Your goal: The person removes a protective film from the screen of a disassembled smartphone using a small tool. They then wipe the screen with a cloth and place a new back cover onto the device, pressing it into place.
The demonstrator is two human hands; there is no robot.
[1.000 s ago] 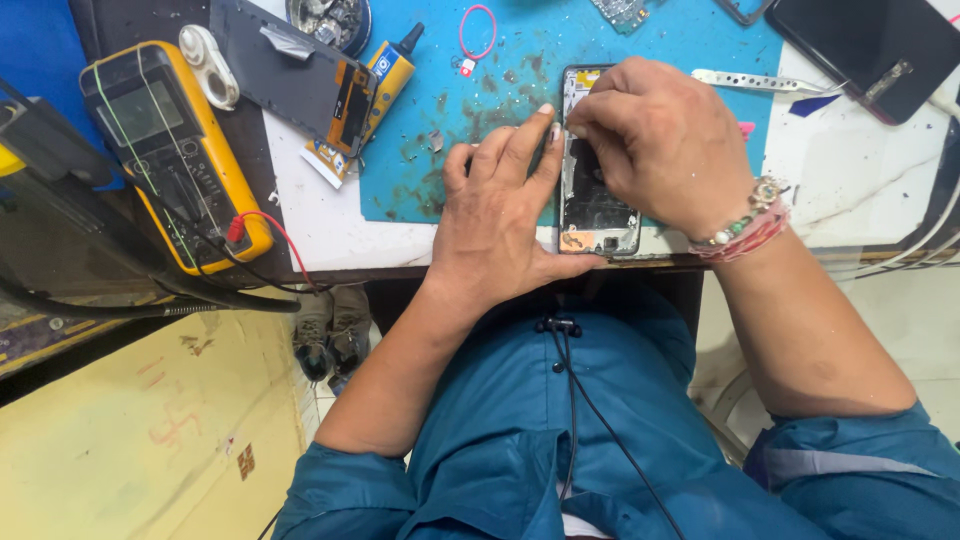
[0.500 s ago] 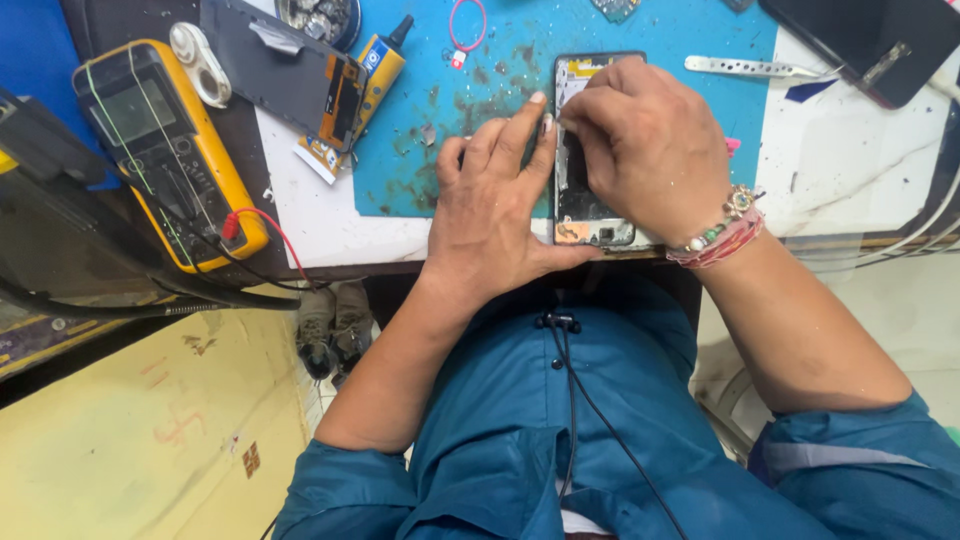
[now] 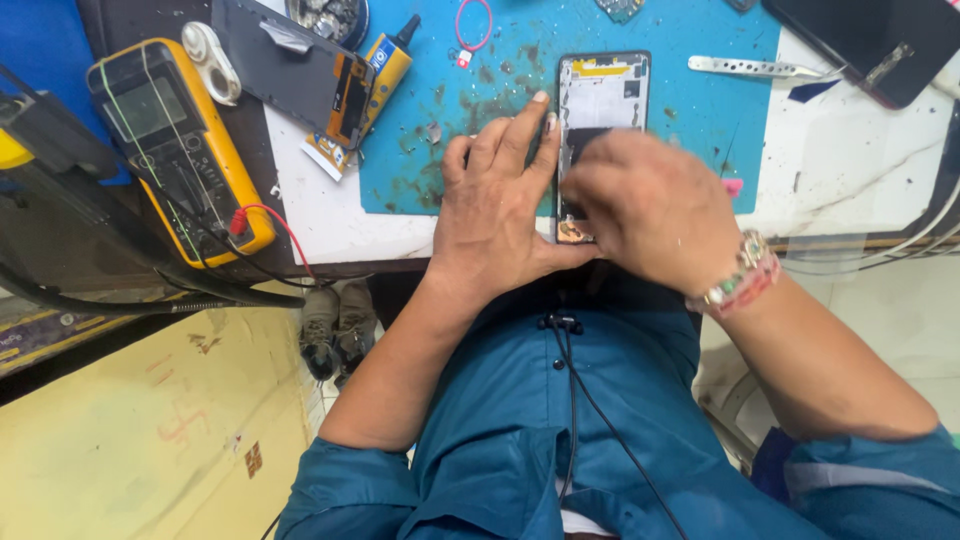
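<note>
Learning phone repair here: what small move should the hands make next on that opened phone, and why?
Probably keep the left hand braced against the opened phone while the right hand works on its lower half; it is blurred mid-motion, and the phone lies loose on the blue mat.

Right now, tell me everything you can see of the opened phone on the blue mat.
The opened phone lies flat on the blue mat, lengthwise away from the person, back cover off. A dark frame rims pale inner parts, with a yellow strip along the far end and a dark block mid-body. The left hand rests flat against its left edge, fingers alongside. The right hand, blurred, covers the near half; a coppery bit shows at the near end.
</note>
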